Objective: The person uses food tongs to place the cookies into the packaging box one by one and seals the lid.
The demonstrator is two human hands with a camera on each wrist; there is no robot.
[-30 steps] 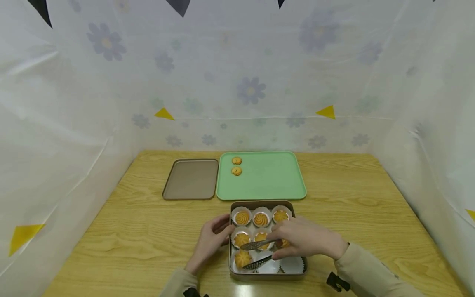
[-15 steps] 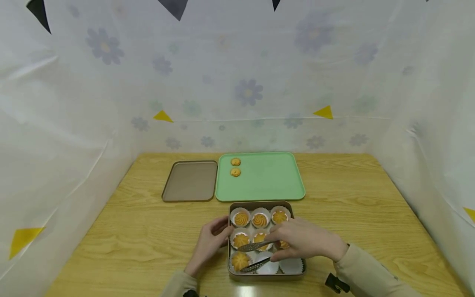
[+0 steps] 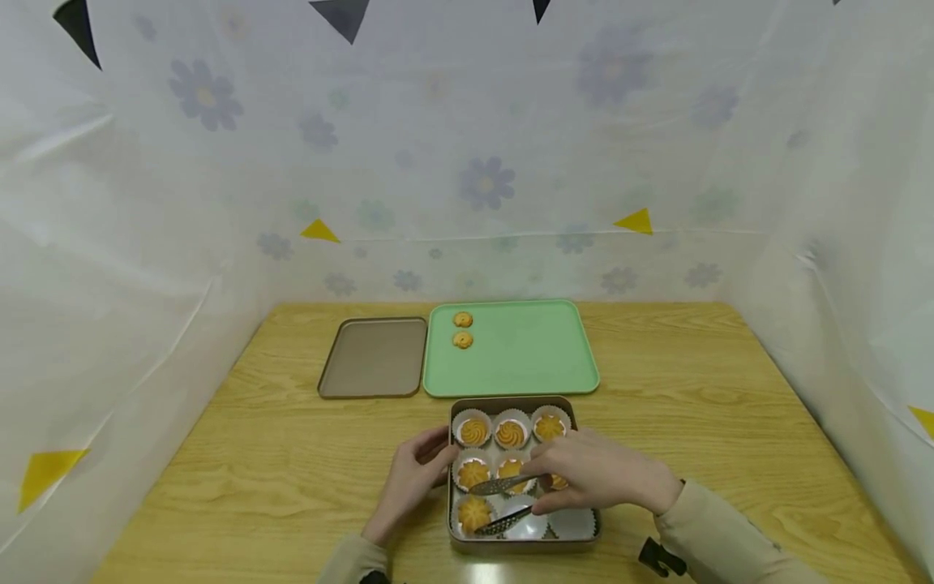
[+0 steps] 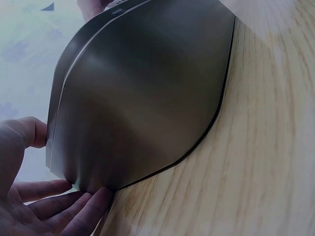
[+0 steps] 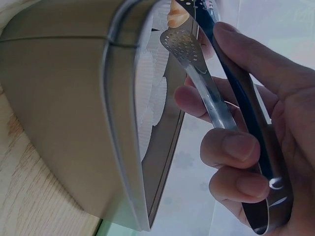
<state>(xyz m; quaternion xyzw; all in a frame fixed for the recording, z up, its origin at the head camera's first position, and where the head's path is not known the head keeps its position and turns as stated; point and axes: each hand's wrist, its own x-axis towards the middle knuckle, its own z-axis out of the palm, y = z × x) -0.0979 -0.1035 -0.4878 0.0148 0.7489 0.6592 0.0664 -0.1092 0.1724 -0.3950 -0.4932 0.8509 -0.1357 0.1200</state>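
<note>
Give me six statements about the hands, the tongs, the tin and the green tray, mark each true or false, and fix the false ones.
1. The right hand grips metal tongs. True.
2. The tongs' two tips are pressed together. False: the tips stand apart.
3. The left hand touches the outside of the brown tin, which holds paper cups. True.
4. Every one of the paper cups has a cookie in it. False: in the row nearest the person, the middle and right ones have none.
5. Two cookies lie on the green tray. True.
6. The green tray lies nearer the person than the brown tin. False: it lies beyond the tin.
</note>
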